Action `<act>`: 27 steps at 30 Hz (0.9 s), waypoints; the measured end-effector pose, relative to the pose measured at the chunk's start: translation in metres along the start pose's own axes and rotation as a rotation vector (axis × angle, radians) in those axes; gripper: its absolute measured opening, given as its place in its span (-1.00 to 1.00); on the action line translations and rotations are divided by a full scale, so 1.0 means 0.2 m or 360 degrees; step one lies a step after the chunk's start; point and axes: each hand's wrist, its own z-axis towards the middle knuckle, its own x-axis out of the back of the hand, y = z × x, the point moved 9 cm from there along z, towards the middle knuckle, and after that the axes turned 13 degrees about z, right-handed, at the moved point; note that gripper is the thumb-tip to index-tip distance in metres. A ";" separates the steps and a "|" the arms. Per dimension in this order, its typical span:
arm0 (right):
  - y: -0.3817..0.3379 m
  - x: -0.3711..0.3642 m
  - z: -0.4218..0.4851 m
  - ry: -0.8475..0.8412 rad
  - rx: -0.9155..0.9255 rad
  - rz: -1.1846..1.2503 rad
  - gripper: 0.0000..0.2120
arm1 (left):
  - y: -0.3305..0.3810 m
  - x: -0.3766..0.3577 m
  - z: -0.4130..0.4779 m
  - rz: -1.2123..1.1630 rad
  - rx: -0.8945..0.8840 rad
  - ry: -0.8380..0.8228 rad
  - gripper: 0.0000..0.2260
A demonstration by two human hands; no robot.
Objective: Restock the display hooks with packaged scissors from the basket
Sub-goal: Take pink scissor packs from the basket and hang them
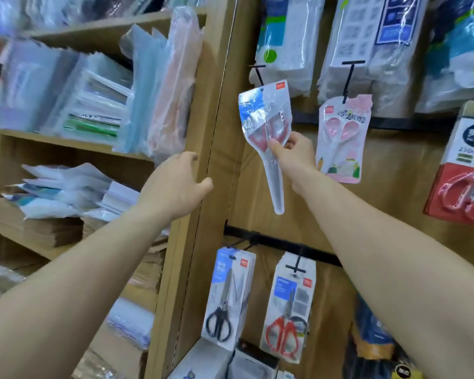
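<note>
Pack in hand: a clear pack of red-handled scissors (266,127) with a blue-and-white card top is held up tilted. Its top edge is level with the tip of the black hook (258,75) and its long tail hangs straight below that hook.
Right hand: the right hand (294,155) is below and just right of the hook. Its fingers (274,149) and thumb pinch the pack at the handles.
Hang hole: a dark spot near the pack's upper left corner sits at the hook's tip. Whether the hook has passed through it cannot be told.
Left hand: the left hand (175,184) is well below and left of the hook, at the wooden upright (200,110). Its fingers are loosely curled and hold nothing.
Neighbours: a pink scissors pack (342,138) hangs to the right of the hook. A black-handled scissors pack (227,296) and an orange-handled scissors pack (288,307) hang far below it.
Basket: not in view.
Step in hand: hanging this one pack, judged as the threading stage.
Next move calls for: likely squaring the tilted pack, lining its hole on the hook's tip, sliding it back toward the panel, then letting go. The free hand could steady the floppy top.
</note>
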 end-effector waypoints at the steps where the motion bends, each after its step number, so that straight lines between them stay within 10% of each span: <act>1: -0.01 -0.03 0.03 -0.0018 0.0027 -0.0020 -0.91 | -0.01 0.00 0.02 -0.0003 -0.0003 0.0018 -0.41; 27: -0.01 -0.15 0.12 0.0058 0.0070 0.0000 -0.89 | -0.10 -0.12 0.02 -0.0037 0.0003 0.0039 -0.44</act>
